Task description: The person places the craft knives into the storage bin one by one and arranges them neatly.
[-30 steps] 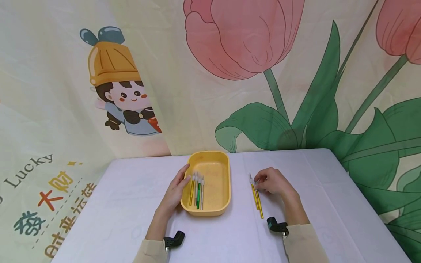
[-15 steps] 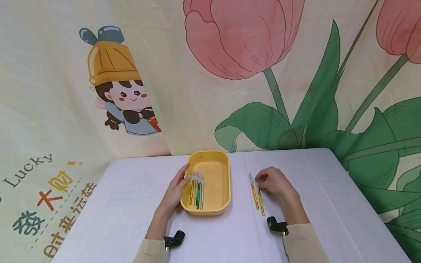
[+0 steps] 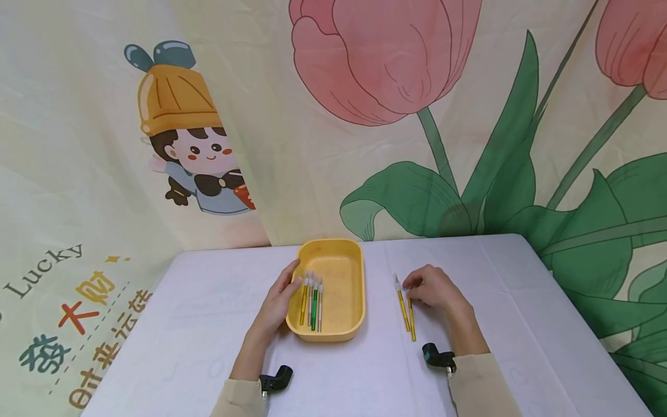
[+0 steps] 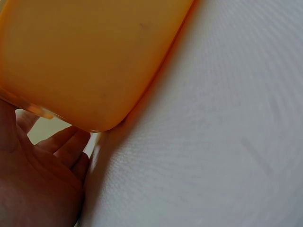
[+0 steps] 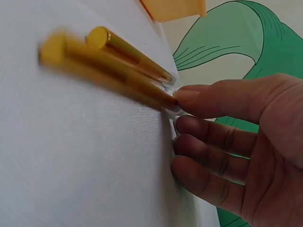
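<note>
Clock read in head view, 12 = away from the person. Left hand point(image 3: 275, 300) at the 9 o'clock wall of the yellow tray point(image 3: 346, 304), thumb over the rim, fingers along the outside, holding it; tray's long axis about 12–6. Several slim pens inside, including a green pen point(image 3: 314, 313), gathered in the 8–9 o'clock part, running roughly 12–6. Then, on the white table point(image 3: 380, 370), left yellow pen point(image 3: 403, 311), untouched, pale tip toward 11–12. Just beside it, right yellow pen point(image 3: 412, 321), tip end pinched between thumb and forefinger of the right hand point(image 3: 435, 286), other fingers loosely bent. Key relation: its barrel runs from the pinch toward nearly 6; tray lies at 9 from this hand, the nearer one to both loose pens. Cannot tell whether the pinched pen's butt touches the table.
</note>
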Demonstrator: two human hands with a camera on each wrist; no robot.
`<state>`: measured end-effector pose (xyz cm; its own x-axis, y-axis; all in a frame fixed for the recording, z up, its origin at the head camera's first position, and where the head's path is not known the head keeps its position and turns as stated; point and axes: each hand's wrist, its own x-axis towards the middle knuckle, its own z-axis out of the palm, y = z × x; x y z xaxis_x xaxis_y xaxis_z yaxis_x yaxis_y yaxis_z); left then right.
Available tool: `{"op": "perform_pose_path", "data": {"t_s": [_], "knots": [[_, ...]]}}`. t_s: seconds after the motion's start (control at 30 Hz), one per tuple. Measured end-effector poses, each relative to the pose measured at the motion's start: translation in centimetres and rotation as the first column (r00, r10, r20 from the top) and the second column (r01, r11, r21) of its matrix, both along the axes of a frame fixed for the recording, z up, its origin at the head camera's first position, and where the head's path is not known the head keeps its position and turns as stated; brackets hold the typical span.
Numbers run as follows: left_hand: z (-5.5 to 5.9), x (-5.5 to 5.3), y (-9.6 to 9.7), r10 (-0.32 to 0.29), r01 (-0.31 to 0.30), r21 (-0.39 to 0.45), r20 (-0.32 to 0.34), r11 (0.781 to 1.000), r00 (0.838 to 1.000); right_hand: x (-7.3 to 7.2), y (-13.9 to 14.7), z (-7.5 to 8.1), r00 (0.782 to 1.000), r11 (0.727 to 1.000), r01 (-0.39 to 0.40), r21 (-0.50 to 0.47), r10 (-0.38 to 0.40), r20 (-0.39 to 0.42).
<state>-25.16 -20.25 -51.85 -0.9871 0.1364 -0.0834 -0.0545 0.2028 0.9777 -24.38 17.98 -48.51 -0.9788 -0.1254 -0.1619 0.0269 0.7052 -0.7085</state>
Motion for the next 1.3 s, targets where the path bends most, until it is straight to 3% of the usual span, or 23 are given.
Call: {"op": "perform_pose_path", "data": {"t_s": [0.33, 0.77, 1.3], "knots": [[0.04, -0.01, 0.03, 0.006, -0.006, -0.002, 0.015, 1.0, 1.0, -0.09, -0.17, 0.08, 1.0, 1.0, 0.019, 0.01, -0.018, -0.014], [-0.1, -0.07, -0.07, 0.0, 0.0, 0.001, 0.001, 1.0, 1.0, -0.27, -0.57, -0.32, 0.991, 0.994, 0.09, 0.055, -0.084, -0.104], [-0.06, -0.12, -0.04, -0.01, 0.01, 0.01, -0.016, 1.0, 1.0, -0.02, -0.67, 0.0, 0.998, 0.992, 0.051, 0.113, -0.048, -0.031]]}}
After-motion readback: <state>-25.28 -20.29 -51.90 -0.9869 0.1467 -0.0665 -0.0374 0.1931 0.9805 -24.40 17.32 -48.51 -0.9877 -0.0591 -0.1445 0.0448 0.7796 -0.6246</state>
